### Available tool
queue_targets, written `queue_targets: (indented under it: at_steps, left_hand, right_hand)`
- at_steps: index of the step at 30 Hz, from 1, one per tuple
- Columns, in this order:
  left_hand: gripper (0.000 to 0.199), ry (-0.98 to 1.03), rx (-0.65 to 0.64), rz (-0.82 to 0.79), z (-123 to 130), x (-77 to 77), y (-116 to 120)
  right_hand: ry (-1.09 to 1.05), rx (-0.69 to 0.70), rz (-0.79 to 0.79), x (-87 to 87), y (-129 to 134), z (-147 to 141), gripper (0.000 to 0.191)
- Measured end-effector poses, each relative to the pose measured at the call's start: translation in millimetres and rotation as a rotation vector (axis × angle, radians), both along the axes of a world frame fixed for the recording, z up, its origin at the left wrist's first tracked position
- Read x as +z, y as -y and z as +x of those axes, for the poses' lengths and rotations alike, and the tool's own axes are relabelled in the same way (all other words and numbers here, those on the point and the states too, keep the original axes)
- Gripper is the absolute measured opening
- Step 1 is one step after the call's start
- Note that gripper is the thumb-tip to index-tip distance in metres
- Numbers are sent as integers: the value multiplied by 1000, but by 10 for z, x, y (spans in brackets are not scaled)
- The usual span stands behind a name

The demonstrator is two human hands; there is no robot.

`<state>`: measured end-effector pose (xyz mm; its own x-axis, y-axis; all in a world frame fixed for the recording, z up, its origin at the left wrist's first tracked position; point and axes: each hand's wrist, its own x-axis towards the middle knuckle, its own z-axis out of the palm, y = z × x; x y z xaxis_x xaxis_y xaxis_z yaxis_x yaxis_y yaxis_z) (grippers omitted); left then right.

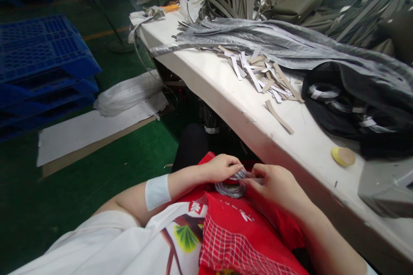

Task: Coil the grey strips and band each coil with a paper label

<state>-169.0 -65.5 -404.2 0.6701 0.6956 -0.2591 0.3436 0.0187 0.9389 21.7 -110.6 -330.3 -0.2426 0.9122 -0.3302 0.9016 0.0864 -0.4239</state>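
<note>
A coil of grey cord (pixel 230 190) rests on the red apron (pixel 232 215) over my lap. My left hand (pixel 223 167) curls its fingers over the far side of the coil and grips it. Close on the other side, my right hand (pixel 278 182) is closed in a pinch on a pale, thin strip (pixel 256 180) that runs to the coil. Whether this strip is the cord's own end or a separate piece, I cannot tell. The fingertips partly cover the top of the coil.
Beside me runs a white table (pixel 222 90) with scattered paper strips (pixel 258 73), long grey strips (pixel 274 38), a yellow tape roll (pixel 343 156) and a black bag (pixel 348 124) holding several banded coils. Blue pallets (pixel 48 51) and cardboard (pixel 97 129) lie on the green floor.
</note>
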Motion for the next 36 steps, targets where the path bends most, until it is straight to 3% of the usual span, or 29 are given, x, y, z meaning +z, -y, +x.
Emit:
queue_targets:
  at_steps: [4, 9, 13, 15, 19, 21, 24, 28, 30, 36]
  left_hand:
    - [24, -18, -30, 5, 25, 79, 3]
    - [28, 4, -20, 5, 38, 175, 66]
    - [29, 27, 41, 12, -38, 145, 108]
    - [28, 30, 66, 17, -85, 136, 128]
    - [26, 42, 88, 32, -133, 179, 155]
    - [23, 65, 86, 62, -135, 206, 154]
    - [18, 51, 124, 106, -126, 214, 148]
    - [16, -22, 152, -88, -93, 191, 162]
    - [18, -22, 144, -142, -69, 192, 169]
    - [19, -94, 184, 48, -4, 209, 156]
  right_hand:
    - [-306, -112, -125, -87, -58, 168, 24]
    - [-591, -278, -156, -321, -65, 141, 23]
    - [-805, -500, -344, -569, -3, 94, 54]
    - [-901, -496, -443, -678, 43, 54, 60]
    - [-1050, -510, -505, -805, 97, -105, 47]
    - [-1067, -570, -480, -809, 91, -187, 43]
    - [-995, -570, -278, -757, 75, -262, 36]
    - [-821, -530, -22, -682, 88, -291, 35]
    - [-801, -528, 2, -672, 95, -287, 33]
    - [-903, -524, -154, -615, 91, -163, 35]
